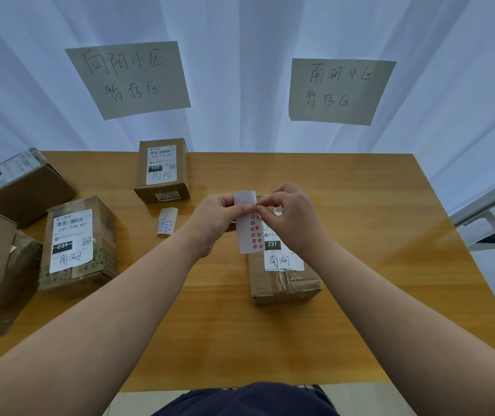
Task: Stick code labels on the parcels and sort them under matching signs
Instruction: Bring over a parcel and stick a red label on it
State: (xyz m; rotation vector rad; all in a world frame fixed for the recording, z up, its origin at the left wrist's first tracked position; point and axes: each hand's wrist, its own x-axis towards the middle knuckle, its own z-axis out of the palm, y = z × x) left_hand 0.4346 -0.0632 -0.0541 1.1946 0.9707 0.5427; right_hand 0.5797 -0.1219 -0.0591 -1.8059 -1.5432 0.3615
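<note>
My left hand grips a white strip of red code labels above the table. My right hand pinches a label at the strip's right edge, near its top. Below the strip lies a cardboard parcel marked 231, partly hidden by my hands. A parcel marked 122 stands at the back of the table under the left sign. Another 231 parcel sits at the left. The right sign hangs on the curtain. A strip of blue labels lies on the table.
More cardboard boxes are piled at the table's left edge. The wooden table ends at the white curtain behind. A white frame stands off the right side.
</note>
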